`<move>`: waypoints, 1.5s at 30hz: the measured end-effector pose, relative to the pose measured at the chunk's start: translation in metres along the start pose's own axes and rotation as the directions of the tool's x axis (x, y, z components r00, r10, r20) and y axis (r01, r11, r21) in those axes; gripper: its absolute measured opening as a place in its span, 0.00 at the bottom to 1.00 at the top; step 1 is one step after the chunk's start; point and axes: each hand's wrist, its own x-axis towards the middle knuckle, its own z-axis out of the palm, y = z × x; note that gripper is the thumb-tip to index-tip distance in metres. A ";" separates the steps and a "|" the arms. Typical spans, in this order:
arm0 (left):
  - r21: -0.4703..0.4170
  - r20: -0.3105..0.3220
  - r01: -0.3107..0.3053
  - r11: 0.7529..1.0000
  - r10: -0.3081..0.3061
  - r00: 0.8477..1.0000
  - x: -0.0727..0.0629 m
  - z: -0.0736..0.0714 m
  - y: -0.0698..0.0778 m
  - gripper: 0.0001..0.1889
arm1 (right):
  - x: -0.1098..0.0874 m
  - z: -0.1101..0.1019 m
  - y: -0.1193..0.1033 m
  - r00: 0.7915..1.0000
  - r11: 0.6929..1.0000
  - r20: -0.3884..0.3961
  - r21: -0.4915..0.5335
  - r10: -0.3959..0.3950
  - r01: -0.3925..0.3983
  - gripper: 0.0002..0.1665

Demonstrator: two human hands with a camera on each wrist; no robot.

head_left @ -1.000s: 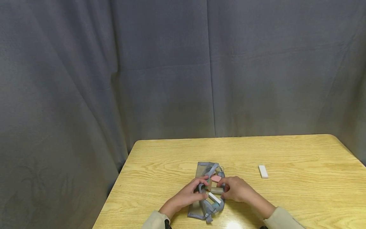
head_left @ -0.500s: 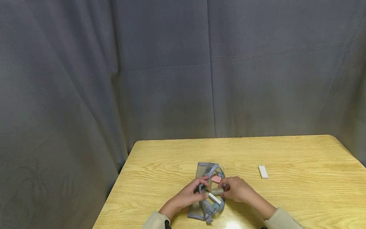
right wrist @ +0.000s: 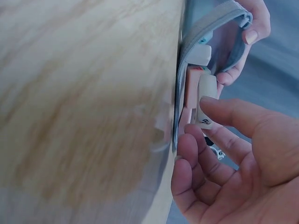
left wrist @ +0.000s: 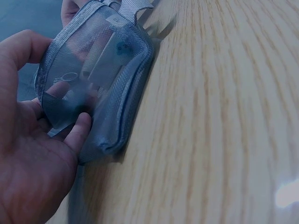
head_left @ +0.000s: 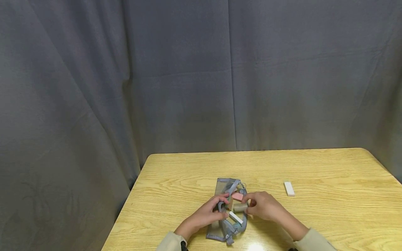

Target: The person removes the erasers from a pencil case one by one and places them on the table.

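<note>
A grey-blue mesh zip pouch [head_left: 216, 226] lies on the table with its mouth spread. My left hand [head_left: 205, 212] grips one side of the mouth, thumb and fingers round the edge. At the opposite side, my right hand [head_left: 265, 205] pinches a pale beige block [right wrist: 207, 95] bearing a small dark mark, at the pouch's mouth. Inside the pouch show a pink block [head_left: 237, 196], a narrow white block [head_left: 236, 217] and a brown piece [head_left: 230, 203]. A metal ring [left wrist: 70, 76] shows through the mesh in the left wrist view.
Right of the pouch, a white block [head_left: 289, 188] lies alone on the wood-grain table [head_left: 329, 209]. Grey curtains [head_left: 188, 87] hang behind the table and along its left side.
My right hand has shifted slightly right, drawing the pale beige block a little the same way. The left hand and the pouch stay in place.
</note>
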 end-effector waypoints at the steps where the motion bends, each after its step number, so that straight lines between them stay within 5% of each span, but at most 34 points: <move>1: -0.001 0.000 0.000 1.000 0.000 1.000 0.000 0.000 0.000 0.20 | 0.000 -0.001 0.000 1.000 1.000 -0.002 0.002 0.008 -0.008 0.12; 45: -0.006 -0.016 0.008 1.000 -0.008 1.000 0.000 0.002 0.001 0.19 | -0.023 -0.058 0.036 0.991 0.994 -0.081 0.032 0.104 -0.102 0.14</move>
